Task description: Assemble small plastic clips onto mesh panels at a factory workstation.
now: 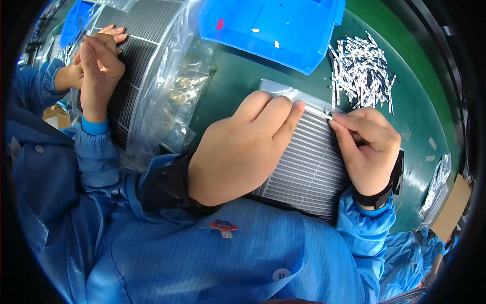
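In front of me lies a grey slotted tray (304,175) with rows of thin bars and a clear plastic strip (276,87) at its far edge. My left hand (238,149) rests over the tray's left and far part, fingers close together and curled. Its thumb and whatever its fingertips hold are hidden from view. At the tray's far right corner, my right hand (372,147) pinches the end of a small white strip (325,115) between thumb and index finger. That strip lies along the far rows, near my left fingertips.
A heap of small black-and-white strips (362,68) lies on the green table (230,71) at the far right. Beyond the tray stands a blue bin (268,38). To the left are clear plastic bags (174,96), another slotted tray (144,23) and a co-worker's hands (101,76).
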Available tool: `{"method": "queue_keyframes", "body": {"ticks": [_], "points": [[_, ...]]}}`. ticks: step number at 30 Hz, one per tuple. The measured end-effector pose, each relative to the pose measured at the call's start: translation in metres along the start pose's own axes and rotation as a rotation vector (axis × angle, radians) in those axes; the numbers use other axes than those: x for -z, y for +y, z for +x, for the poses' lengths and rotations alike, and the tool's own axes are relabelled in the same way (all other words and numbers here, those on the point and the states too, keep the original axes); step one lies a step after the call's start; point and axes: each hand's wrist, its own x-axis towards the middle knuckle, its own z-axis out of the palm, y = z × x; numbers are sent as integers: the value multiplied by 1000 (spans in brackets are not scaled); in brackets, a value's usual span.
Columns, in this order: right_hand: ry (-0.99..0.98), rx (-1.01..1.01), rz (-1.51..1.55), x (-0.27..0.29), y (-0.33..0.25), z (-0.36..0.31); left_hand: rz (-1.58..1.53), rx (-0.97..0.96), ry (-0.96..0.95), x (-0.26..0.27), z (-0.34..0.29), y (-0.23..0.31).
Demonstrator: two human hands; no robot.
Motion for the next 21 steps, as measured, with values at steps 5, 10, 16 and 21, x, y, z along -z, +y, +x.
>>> {"method": "queue_keyframes", "body": {"ticks": [5, 10, 16, 21], "points": [[4, -14, 17, 1, 3, -1, 44, -23, 29, -1, 1, 0], [13, -25, -2, 2, 3, -2, 26, -17, 15, 2, 4, 1], [-3, -10, -5, 4, 3, -1, 25, -11, 5, 3, 5, 1], [16, -30, 15, 5, 6, -4, 107, -99, -3, 3, 4, -5]]}}
